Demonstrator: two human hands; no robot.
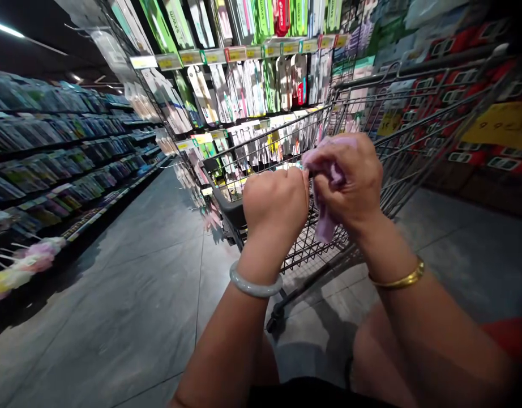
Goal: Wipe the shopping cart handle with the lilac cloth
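A wire shopping cart with a dark handle stands in front of me. Over its near end, my right hand is closed around a crumpled light purple cloth, one end of which hangs below the fist. My left hand is a fist close beside it, back of the hand up, level with the cart's handle end. Its fingertips are hidden, so what it grips, if anything, cannot be made out. The two hands nearly meet at the thumbs.
Behind the cart rises a rack of packaged goods on hooks. Long shelves line the left side, with pastel puffs low down. Red boxes with a yellow sign stand at right. Grey floor tiles run between.
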